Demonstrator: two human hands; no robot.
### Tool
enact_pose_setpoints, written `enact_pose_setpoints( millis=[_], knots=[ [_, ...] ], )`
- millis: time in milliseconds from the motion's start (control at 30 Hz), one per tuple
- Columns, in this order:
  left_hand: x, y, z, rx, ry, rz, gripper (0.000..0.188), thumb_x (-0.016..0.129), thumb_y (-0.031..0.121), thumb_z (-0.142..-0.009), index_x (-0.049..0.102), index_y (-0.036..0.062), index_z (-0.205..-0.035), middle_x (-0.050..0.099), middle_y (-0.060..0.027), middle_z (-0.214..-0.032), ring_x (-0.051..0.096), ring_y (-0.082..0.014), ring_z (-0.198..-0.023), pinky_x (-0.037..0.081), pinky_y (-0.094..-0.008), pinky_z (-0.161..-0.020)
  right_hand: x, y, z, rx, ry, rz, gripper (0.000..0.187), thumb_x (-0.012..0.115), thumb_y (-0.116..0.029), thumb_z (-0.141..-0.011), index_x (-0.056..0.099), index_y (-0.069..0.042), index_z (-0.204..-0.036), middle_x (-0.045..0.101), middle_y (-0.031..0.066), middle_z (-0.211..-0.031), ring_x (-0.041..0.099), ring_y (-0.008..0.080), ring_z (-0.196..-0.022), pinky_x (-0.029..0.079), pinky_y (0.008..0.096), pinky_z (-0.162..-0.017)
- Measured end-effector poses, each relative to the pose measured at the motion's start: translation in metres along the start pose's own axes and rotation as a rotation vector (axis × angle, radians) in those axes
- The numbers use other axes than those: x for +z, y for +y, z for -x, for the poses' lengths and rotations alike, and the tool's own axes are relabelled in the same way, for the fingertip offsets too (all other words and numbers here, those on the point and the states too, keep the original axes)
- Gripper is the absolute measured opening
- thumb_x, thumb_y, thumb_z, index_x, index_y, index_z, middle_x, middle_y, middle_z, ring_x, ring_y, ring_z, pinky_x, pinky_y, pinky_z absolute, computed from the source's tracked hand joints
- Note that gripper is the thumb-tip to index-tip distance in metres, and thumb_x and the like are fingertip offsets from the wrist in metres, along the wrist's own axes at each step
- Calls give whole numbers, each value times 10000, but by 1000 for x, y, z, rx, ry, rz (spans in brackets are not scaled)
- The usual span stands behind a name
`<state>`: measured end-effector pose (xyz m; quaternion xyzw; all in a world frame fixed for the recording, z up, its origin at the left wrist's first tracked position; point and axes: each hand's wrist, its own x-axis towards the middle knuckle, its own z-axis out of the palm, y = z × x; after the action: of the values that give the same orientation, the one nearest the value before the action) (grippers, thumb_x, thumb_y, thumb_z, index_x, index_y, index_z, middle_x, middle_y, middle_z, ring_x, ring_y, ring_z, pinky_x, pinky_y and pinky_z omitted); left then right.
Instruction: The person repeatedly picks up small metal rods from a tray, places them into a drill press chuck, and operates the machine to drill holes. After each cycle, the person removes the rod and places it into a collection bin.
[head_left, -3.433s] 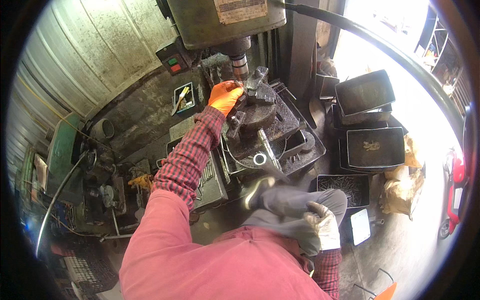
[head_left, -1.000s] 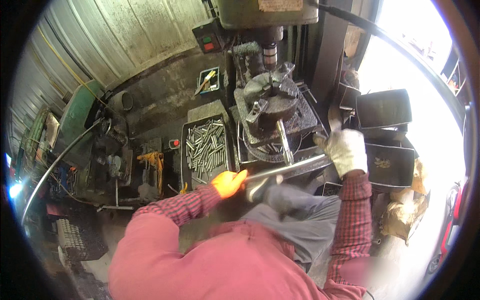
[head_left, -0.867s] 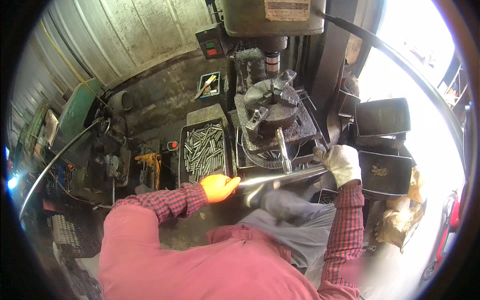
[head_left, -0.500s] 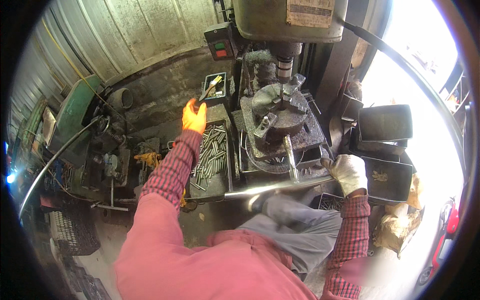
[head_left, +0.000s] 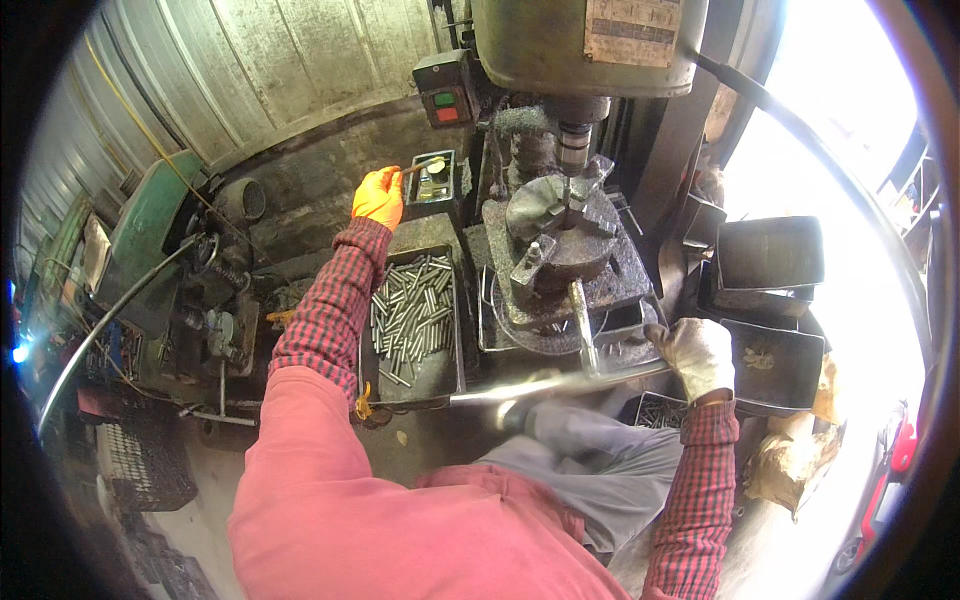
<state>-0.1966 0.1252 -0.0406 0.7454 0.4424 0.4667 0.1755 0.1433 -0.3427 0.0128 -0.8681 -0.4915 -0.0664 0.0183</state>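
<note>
My left hand (head_left: pixel 378 197), in an orange glove, pinches the handle of a small brush (head_left: pixel 412 168). The brush's pale bristles are over a small blue-edged tray (head_left: pixel 430 191) that contains a yellowish round thing. At the right, my right hand (head_left: pixel 697 357), in a grimy white glove, is curled at the end of a bright metal bar (head_left: pixel 560 384) along the bench front. Between the hands, a jawed chuck (head_left: pixel 535 212) sits under the drill press spindle (head_left: pixel 573 150). A shiny handle (head_left: pixel 583 325) sticks out from its base toward me.
A metal tray of several short steel pins (head_left: pixel 415 310) lies below my left hand. Dark bins (head_left: pixel 768 252) are stacked at the right. A switch box (head_left: pixel 444 100) with green and red buttons hangs beside the drill press head (head_left: pixel 590 50). Greasy machinery (head_left: pixel 215 320) stands at the left.
My left hand has moved slightly up and left and closed on the brush, which leaned in the small tray before and now lies flatter over it. My right hand stays at the bar.
</note>
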Motion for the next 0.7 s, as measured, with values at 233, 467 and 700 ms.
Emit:
enact_pose_setpoints(
  millis=[233,467,700],
  knots=[
    [-16,51,7,-9,-277,-397,302,645,293,-1007,748,48,-1151,727,-203,-1103,710,-387,-1027,557,-448,-886,-1,0,1,30,-4,-51,664,669,-661,-881,769,-30,-698,688,220,-666,724,396,-670,570,470,-643],
    [-34,59,12,59,-217,-377,307,629,287,-1007,749,39,-1144,747,-206,-1089,719,-375,-1044,553,-447,-898,0,-2,1,38,25,-59,631,710,-631,-864,759,-28,-682,684,222,-660,719,409,-673,573,464,-648],
    [-50,75,25,104,-52,-148,283,669,267,-1027,754,8,-1102,765,-179,-1028,743,-297,-939,563,-389,-858,-3,1,5,-99,96,15,582,627,-605,-953,747,-115,-663,674,131,-611,701,334,-591,536,459,-567]
  ],
)
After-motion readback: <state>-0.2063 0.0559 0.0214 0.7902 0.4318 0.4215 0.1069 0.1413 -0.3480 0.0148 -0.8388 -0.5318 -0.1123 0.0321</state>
